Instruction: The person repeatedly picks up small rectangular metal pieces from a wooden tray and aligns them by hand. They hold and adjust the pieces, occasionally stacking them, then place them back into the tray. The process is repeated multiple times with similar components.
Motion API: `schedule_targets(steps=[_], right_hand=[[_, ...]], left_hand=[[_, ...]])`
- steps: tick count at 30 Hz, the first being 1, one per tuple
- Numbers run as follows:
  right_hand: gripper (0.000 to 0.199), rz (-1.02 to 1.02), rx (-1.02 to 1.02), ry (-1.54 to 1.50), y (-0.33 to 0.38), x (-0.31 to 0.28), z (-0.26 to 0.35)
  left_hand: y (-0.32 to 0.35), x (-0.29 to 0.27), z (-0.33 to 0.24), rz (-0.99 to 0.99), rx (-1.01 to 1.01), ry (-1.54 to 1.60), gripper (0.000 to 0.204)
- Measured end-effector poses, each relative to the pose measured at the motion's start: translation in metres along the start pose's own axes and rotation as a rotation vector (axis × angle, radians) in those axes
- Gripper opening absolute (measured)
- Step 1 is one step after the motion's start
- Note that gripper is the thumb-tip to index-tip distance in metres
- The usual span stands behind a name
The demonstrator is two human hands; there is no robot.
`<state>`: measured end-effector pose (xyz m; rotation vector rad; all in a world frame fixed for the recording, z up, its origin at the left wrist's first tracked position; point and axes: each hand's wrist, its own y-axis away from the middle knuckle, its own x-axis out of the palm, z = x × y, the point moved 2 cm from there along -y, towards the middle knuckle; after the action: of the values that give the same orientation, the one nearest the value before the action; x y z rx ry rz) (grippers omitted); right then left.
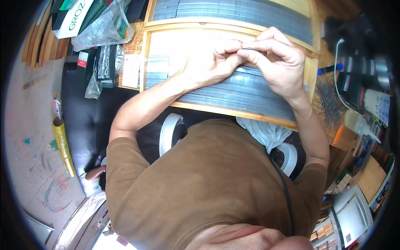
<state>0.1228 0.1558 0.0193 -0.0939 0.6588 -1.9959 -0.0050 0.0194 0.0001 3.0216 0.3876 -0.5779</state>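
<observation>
My left hand (208, 62) and my right hand (283, 60) meet above a shallow wooden tray (237, 113), fingertips pinched close together. Between them shows a sliver of something thin and dark, too small to name. Long rows of thin grey metal pieces (233, 93) fill the near part of the tray, below my hands. A shorter block of similar grey pieces (156, 68) sits at the tray's left side, near my left forearm. Bright glare washes out the tray's pale bottom behind my left hand.
Beyond lies another wooden tray (310, 37) with grey pieces. Left are a clear plastic bag (104, 31), dark boxes and a black sofa (79, 121). On the right are a blue marker (331, 68), a white cable (336, 79), loose dark needle-like pieces (329, 100) and a squeeze bottle (356, 121).
</observation>
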Motion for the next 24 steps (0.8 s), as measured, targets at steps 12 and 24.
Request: schedule_targets(steps=[12,24], right_hand=[[0.018,0.005,0.067,-0.059,-0.002,-0.007,-0.002],[0.016,0.009,0.064,-0.068,-0.003,-0.007,0.000]], left_hand=[[-0.005,0.004,-0.001,-0.135,0.100,0.003,0.018],[-0.007,0.005,-0.006,-0.154,0.160,0.107,0.015]])
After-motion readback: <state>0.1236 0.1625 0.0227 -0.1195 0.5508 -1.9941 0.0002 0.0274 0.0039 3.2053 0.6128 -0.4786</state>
